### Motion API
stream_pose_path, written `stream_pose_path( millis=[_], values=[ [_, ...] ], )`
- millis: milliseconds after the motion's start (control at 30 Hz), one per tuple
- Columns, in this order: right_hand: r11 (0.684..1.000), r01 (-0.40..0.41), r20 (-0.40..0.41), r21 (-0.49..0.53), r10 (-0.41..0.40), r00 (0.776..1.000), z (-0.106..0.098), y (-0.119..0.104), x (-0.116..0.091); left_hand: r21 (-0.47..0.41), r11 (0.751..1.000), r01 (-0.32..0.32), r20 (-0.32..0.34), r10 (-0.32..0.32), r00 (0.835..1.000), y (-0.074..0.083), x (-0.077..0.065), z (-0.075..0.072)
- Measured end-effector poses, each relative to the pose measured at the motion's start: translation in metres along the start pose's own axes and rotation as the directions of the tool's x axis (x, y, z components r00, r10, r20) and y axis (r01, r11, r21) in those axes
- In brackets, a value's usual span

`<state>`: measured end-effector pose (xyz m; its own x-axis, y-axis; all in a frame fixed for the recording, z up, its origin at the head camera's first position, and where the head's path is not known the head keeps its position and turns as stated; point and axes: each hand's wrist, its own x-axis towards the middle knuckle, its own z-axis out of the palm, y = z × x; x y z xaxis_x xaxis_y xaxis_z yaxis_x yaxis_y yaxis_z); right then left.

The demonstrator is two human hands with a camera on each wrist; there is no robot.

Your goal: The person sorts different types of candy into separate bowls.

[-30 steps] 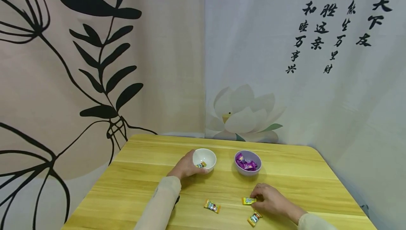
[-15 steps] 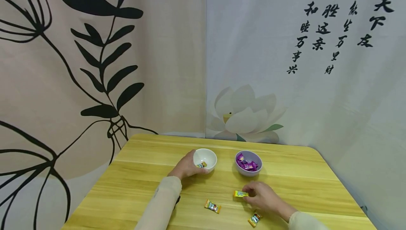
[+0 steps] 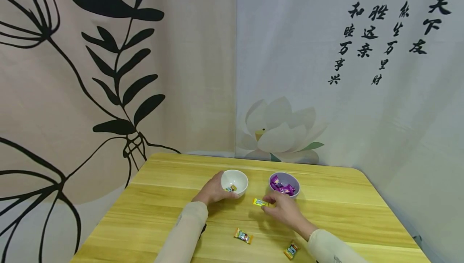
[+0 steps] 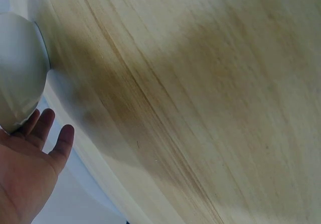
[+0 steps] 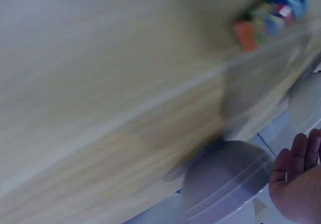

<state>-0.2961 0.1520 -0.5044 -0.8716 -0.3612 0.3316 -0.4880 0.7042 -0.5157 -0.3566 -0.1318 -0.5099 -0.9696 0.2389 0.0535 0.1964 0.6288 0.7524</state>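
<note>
My left hand (image 3: 212, 191) holds the white bowl (image 3: 237, 177) by its left side, the thumb at its front. A wrapped candy (image 3: 230, 188) lies inside. In the left wrist view this hand (image 4: 30, 166) has its fingers against the bowl's outside (image 4: 21, 63). My right hand (image 3: 284, 211) pinches a yellow-wrapped candy (image 3: 259, 202) above the table, just in front of the purple bowl (image 3: 298, 189). That bowl contains several purple-wrapped candies (image 3: 287, 189). The right wrist view shows the right hand (image 5: 300, 184) beside the purple bowl (image 5: 225, 179); the pinched candy is hidden there.
Two more yellow-wrapped candies lie on the wooden table (image 3: 163, 206): one nearer the middle (image 3: 243, 236), another candy (image 3: 291, 251) near the right forearm. A printed curtain (image 3: 203, 73) hangs behind the table's far edge.
My right hand has lifted the yellow candy from beside the front right candy and carried it left and away from me, towards the white bowl. The left hand and bowl have stayed put.
</note>
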Motion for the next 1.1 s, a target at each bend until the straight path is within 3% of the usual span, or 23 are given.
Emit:
stream_pose_path(
  millis=[400, 700, 1100],
  values=[
    [0.997, -0.076, -0.091, 0.017, 0.077, 0.993, 0.013, -0.024, 0.042, -0.046, 0.999, -0.015, 0.005, 0.016, 1.0, -0.001, -0.001, -0.001],
    [0.994, -0.113, -0.081, 0.003, 0.113, 0.99, 0.021, -0.034, 0.069, -0.049, 0.998, -0.033, 0.013, 0.033, 0.999, 0.003, -0.003, -0.002],
    [0.995, -0.075, -0.062, -0.058, 0.071, 0.996, 0.033, -0.04, 0.089, -0.022, 0.999, -0.042, 0.021, 0.043, 0.999, 0.002, -0.001, -0.002]
  ],
)
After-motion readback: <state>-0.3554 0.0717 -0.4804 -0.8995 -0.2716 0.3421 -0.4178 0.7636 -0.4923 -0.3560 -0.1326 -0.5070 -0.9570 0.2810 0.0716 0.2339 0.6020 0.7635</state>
